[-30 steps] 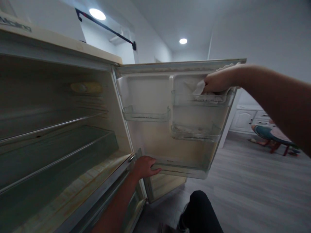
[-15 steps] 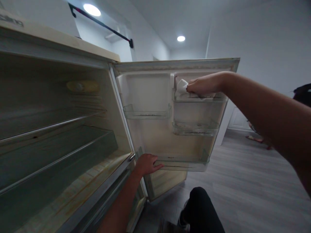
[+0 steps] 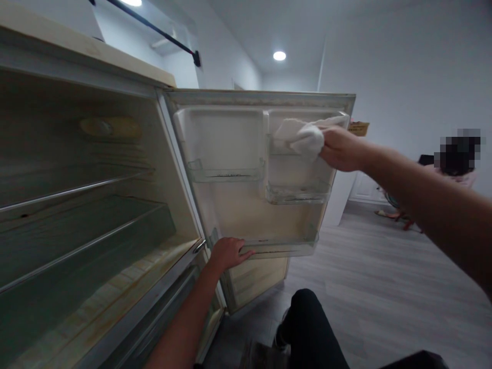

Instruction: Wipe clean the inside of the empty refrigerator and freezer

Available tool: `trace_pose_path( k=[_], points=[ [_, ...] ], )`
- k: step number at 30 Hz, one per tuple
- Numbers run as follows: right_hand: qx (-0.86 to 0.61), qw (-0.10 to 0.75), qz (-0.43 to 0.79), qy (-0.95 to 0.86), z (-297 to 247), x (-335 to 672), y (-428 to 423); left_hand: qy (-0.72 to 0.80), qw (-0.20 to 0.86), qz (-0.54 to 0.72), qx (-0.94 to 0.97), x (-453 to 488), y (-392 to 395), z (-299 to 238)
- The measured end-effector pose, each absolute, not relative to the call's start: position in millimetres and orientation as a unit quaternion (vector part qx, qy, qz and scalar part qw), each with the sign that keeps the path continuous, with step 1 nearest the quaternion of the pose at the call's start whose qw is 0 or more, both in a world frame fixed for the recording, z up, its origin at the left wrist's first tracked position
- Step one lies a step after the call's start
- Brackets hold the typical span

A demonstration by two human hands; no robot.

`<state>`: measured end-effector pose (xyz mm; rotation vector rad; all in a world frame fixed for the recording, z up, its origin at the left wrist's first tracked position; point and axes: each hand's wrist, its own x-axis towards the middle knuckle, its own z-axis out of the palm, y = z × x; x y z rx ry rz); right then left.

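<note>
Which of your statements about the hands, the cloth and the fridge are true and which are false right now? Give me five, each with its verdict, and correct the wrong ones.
1. The right hand holds a white cloth. True.
2. The upper fridge door stands open. True.
3. The left hand lies on a glass shelf inside the fridge. False: it is at the left part of the lowest door bin.
4. The white cloth is down by the floor. False: it is up at the right half of the upper fridge door, near the top.
5. A long dark bar shows at the upper left of the view. True.
</note>
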<state>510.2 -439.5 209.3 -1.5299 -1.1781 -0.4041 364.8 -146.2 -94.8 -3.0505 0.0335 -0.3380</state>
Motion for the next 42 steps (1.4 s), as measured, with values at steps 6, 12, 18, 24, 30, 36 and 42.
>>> trace_pose_path(
  k=[6, 12, 18, 24, 30, 36, 42],
  points=[
    [-0.668, 0.066, -0.340, -0.658, 171.6, 484.3, -402.4, 0.001, 0.052, -0.110, -0.993, 367.8, -149.5, -93.3],
    [-0.629, 0.004, -0.423, -0.652, 155.3, 490.6, -377.6, -0.001, 0.050, -0.109, -0.993, 369.4, -150.5, -95.5],
    [-0.678, -0.004, -0.484, -0.553, 156.6, 504.3, -395.2, -0.008, 0.045, -0.116, -0.992, 370.0, -150.7, -96.5],
    [-0.729, -0.028, -0.502, -0.464, 164.0, 549.4, -442.5, -0.002, 0.047, -0.127, -0.991, 372.3, -150.1, -98.5],
    [-0.742, 0.003, -0.510, -0.436, 149.7, 582.3, -483.8, -0.009, 0.045, -0.122, -0.991, 377.4, -154.9, -96.2],
    [-0.715, 0.013, -0.485, -0.503, 106.3, 587.7, -473.0, -0.016, 0.049, -0.109, -0.993, 377.2, -156.6, -93.0],
    [-0.794, 0.098, -0.408, -0.440, 104.0, 543.1, -416.7, -0.003, 0.042, -0.124, -0.991, 375.3, -150.7, -99.3]
  ],
)
